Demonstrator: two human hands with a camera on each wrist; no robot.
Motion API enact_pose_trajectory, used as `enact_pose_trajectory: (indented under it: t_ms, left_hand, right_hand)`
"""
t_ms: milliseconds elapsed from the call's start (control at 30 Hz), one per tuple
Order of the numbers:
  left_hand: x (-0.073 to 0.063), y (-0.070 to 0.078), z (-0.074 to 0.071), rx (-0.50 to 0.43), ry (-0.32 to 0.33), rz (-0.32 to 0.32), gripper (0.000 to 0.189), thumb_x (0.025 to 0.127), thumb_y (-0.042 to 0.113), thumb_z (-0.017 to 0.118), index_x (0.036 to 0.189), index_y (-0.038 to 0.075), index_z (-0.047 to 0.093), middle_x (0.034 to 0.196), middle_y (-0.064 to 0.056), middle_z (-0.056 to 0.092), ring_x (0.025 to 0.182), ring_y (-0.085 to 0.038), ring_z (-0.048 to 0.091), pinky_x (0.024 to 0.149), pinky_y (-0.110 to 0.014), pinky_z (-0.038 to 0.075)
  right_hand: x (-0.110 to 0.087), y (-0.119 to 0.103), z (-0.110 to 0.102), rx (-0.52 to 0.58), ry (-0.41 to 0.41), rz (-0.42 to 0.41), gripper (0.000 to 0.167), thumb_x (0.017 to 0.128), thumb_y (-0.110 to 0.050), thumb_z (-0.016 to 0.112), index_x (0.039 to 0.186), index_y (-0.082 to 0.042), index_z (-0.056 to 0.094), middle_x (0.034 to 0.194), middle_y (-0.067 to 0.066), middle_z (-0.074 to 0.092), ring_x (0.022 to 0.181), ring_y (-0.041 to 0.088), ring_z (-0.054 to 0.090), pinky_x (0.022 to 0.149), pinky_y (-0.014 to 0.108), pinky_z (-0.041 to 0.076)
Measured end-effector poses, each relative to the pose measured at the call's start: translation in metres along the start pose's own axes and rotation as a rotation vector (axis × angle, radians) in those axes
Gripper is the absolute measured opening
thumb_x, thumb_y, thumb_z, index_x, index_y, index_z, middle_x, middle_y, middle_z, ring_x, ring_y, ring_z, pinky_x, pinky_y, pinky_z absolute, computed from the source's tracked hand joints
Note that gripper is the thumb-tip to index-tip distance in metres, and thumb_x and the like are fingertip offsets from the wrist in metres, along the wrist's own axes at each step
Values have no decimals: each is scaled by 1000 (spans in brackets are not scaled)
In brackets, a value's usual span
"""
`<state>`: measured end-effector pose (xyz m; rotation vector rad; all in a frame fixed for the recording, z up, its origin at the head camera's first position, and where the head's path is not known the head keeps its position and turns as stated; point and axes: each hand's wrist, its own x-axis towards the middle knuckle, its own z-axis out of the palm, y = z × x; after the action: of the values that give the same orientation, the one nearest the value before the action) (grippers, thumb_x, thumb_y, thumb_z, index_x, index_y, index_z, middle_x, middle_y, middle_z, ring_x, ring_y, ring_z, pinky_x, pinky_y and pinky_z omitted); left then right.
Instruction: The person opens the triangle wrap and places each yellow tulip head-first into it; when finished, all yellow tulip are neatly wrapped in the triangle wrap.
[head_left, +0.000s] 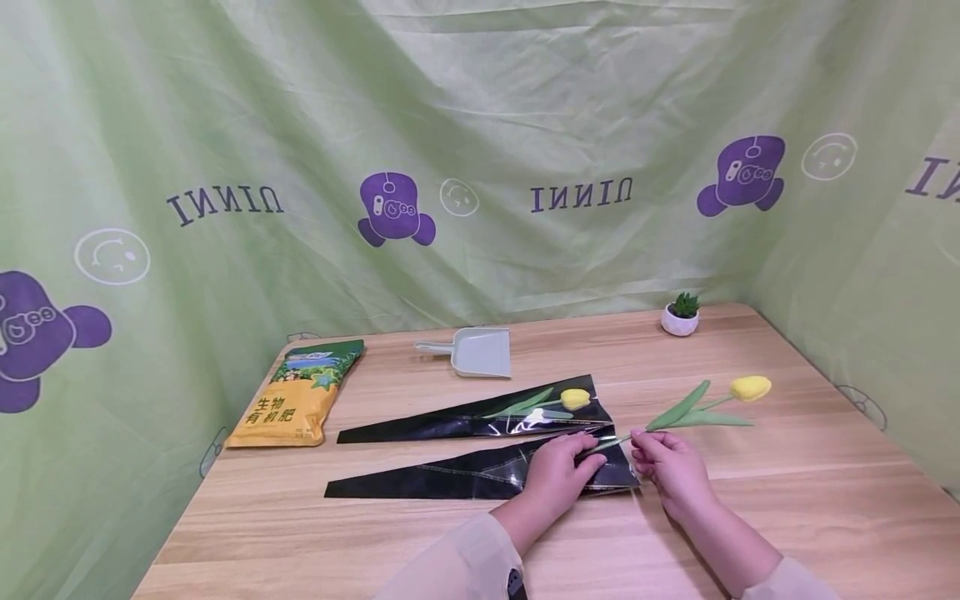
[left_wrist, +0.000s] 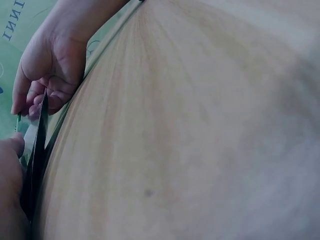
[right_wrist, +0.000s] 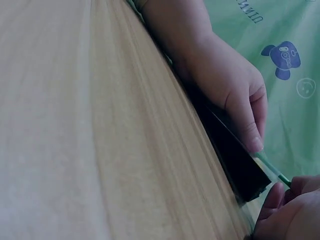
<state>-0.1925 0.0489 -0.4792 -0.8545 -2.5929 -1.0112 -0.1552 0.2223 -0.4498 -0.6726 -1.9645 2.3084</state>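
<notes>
My right hand (head_left: 672, 471) pinches the green stem of a yellow tulip (head_left: 750, 388), whose bloom and leaves point to the right. The stem's lower end lies at the wide mouth of a black flower sleeve (head_left: 442, 479) with a clear front. My left hand (head_left: 557, 475) lies over that sleeve near its mouth, thumb and fingertips pinched at the film beside the stem. In the right wrist view the stem (right_wrist: 272, 170) runs between both hands. Behind, a second black sleeve (head_left: 420, 429) lies flat with another yellow tulip (head_left: 575, 399) inside it.
A yellow and green fertilizer bag (head_left: 288, 400) lies at the table's left. A pale dustpan (head_left: 482, 352) sits at the back, and a small potted succulent (head_left: 680, 317) stands at the back right. Green printed curtain (head_left: 480, 100) surrounds the wooden table (head_left: 810, 500).
</notes>
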Motion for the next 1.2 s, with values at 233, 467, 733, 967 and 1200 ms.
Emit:
enact_pose_trajectory:
  t_ms: [233,467,733,967,1200]
  left_hand:
    - [0,0,0,51,18,-7,19,93,28,66,106,18,76,108,3,75,104,-10,70,90,-20,53]
    - [1,0,1,63,32,-24,15,94,29,64,101,21,76,100,6,76,97,-7,71,84,-18,53]
    - [0,1,1,58,18,-42,15,94,30,64,100,22,75,101,8,76,99,-7,70,87,-19,53]
    - [0,1,0,57,16,-46,15,94,30,64,100,22,75,101,8,76,98,-7,70,86,-19,53]
    - [-1,1,0,58,21,-41,17,94,31,63,102,22,75,103,7,76,100,-7,70,87,-19,53]
  right_hand:
    - [2,0,-3,-66,-63,21,7,96,-14,60,89,-14,61,74,-12,63,68,0,59,62,15,53]
    - [2,0,-4,-53,-142,-15,9,99,-11,56,103,-4,55,80,-8,68,75,2,66,73,18,58]
    - [6,-7,-35,28,-143,-69,14,101,-25,54,105,-11,54,85,-11,71,85,2,70,84,20,58]
    - [12,-21,-71,262,-61,-87,17,98,-27,59,85,-22,69,83,-12,71,79,3,69,77,19,58]
    - [14,-27,-83,346,-4,-32,17,95,-23,64,80,-25,73,81,-12,69,76,2,68,73,20,59]
